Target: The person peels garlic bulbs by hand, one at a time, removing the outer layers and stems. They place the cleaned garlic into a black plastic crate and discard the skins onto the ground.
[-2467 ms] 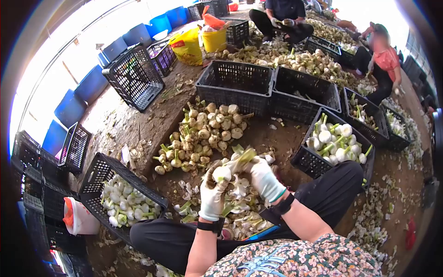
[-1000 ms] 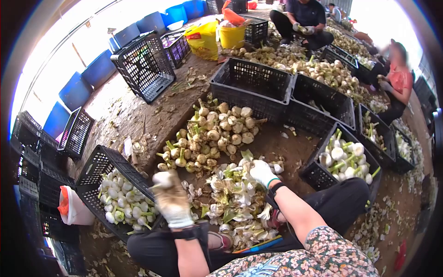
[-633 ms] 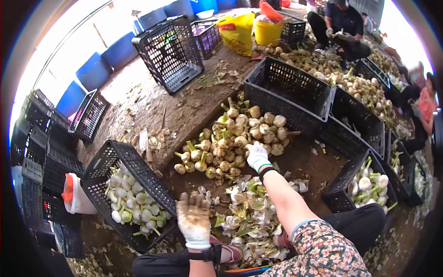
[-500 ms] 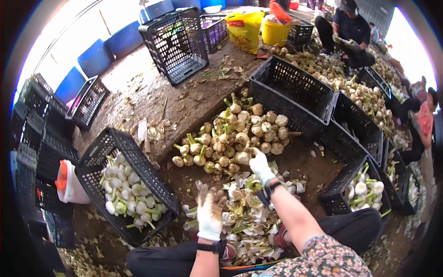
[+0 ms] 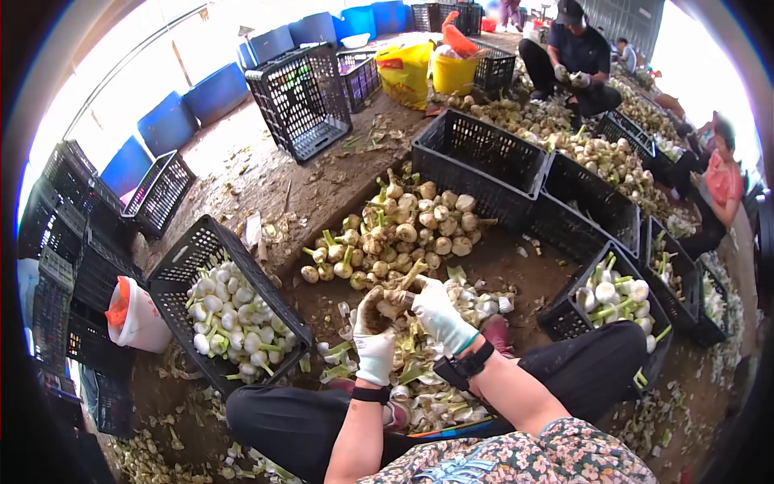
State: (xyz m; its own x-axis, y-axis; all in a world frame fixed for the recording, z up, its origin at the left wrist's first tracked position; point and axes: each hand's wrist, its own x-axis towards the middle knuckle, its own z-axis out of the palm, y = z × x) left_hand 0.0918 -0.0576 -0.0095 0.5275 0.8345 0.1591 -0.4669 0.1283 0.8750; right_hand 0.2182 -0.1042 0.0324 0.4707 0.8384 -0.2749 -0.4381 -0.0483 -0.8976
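My left hand (image 5: 374, 337), in a soiled white glove, is closed around a garlic bulb (image 5: 395, 300) with a short stem. My right hand (image 5: 438, 313), also gloved, meets it from the right with its fingers closed on the same bulb near the stem. The fingers cover part of the bulb. Just beyond my hands lies a pile of unpeeled garlic bulbs (image 5: 411, 222) with dirty skins. Under my hands, between my legs, spreads a heap of peeled-off garlic skins (image 5: 439, 403). At my left a tilted black crate (image 5: 179, 282) holds white, cleaned garlic bulbs (image 5: 234, 310).
Black crates (image 5: 484, 173) line the right side; the near one holds white garlic (image 5: 617, 294). A white bucket (image 5: 143, 319) stands at far left. Beyond are an upright crate (image 5: 302, 101), a yellow bucket (image 5: 454, 74) and a co-worker (image 5: 576, 60) handling garlic.
My right hand has drawn back from the pile with a garlic bulb. My left hand, empty before, has come to it and both now grip the bulb. The view has shifted slightly.
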